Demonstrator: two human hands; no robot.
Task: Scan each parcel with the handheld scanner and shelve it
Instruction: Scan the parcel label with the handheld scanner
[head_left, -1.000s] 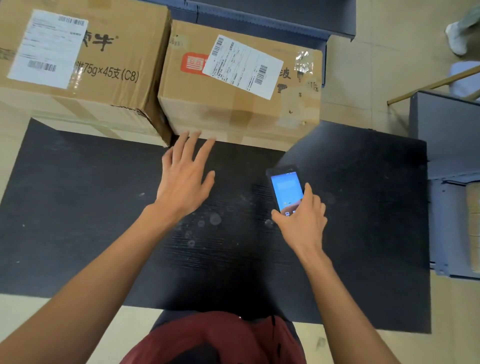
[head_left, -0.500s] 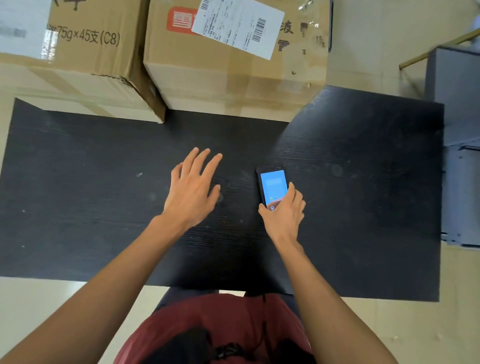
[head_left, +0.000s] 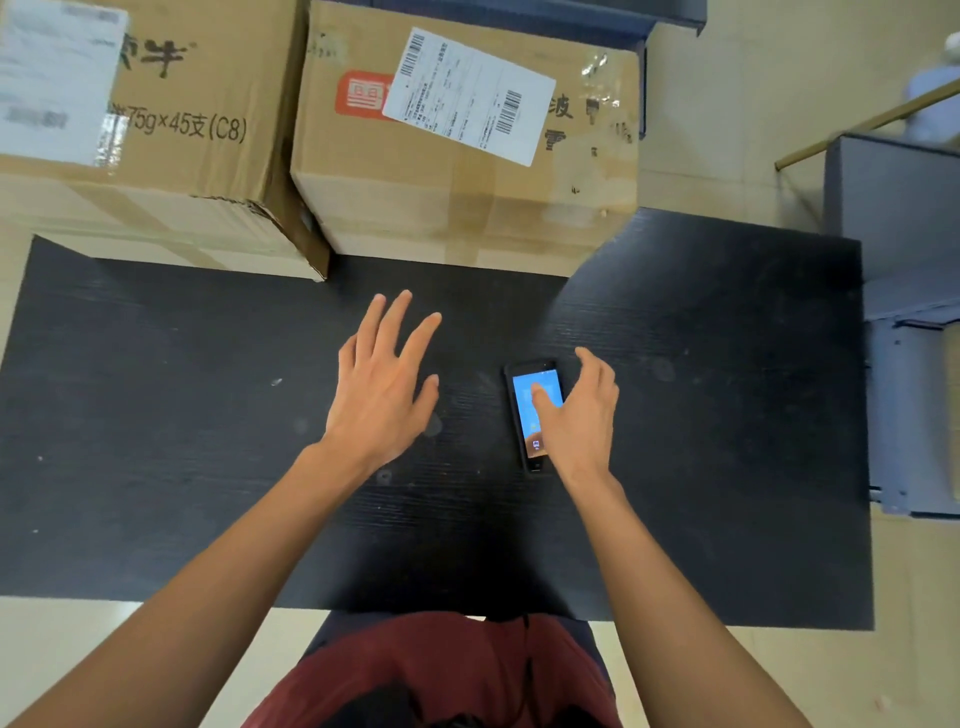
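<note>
1. While two cardboard parcels sit sealed at the top of the frame, their contents cannot be seen: the left parcel (head_left: 156, 130) touches the right parcel (head_left: 467, 156), and each bears a white shipping label.
2. The handheld scanner (head_left: 535, 415) lies flat on the black worktop (head_left: 727, 415), right of centre, screen lit blue.
3. The right hand (head_left: 582, 421) spreads over the scanner, thumb on the screen, its grip released.
4. The left hand (head_left: 384, 384) hovers at centre, fingers straight, its grip released too.
5. Beige floor (head_left: 727, 130) surrounds the worktop; a grey shelf unit (head_left: 909, 234) stands at the right edge.
</note>
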